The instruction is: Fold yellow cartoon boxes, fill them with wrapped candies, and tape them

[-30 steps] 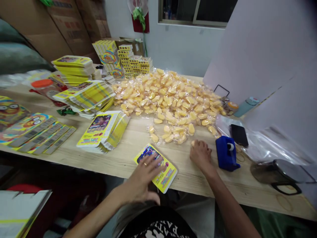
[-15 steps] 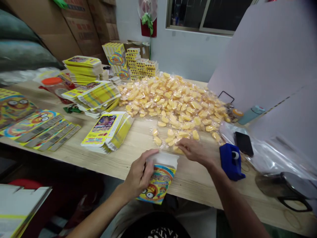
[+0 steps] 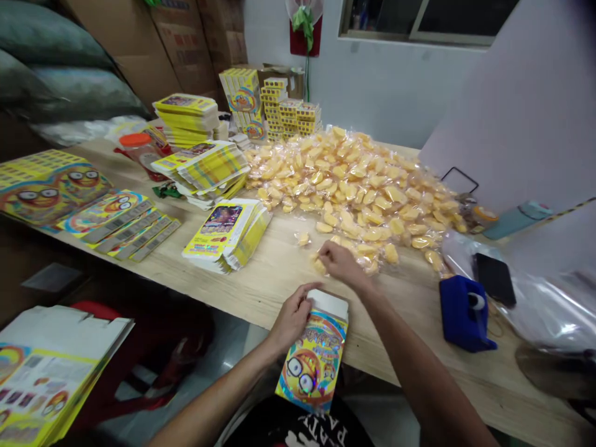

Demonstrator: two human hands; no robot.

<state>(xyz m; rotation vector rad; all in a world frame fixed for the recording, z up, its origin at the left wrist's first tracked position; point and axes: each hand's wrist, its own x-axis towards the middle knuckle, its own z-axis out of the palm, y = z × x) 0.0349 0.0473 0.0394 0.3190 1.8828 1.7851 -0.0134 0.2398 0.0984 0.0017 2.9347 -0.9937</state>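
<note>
My left hand (image 3: 293,318) grips the left edge of a yellow cardboard box (image 3: 313,354) with a cartoon face in glasses. The box leans at the table's front edge, its white flap (image 3: 329,302) raised at the end toward the pile. Just beyond that flap, the fingers of my right hand (image 3: 341,263) are pinched on a yellow, clear-wrapped piece (image 3: 319,264), partly hidden by the fingertips. Another wrapped piece (image 3: 303,238) lies apart, a little farther off to the left. Behind my right hand spreads a large pile of the same wrapped yellow pieces (image 3: 354,180).
Flattened yellow cartons (image 3: 216,233) lie in stacks to the left, beside boxes (image 3: 88,214) at the table's edge. On the right are a blue tape dispenser (image 3: 465,313), a black phone (image 3: 494,279) and plastic film (image 3: 544,310). More cartons (image 3: 60,366) stand low at left.
My right hand has moved left across the table, from the front of the pile to a piece at its left. The box shows more of its front. The whole view has swung left.
</note>
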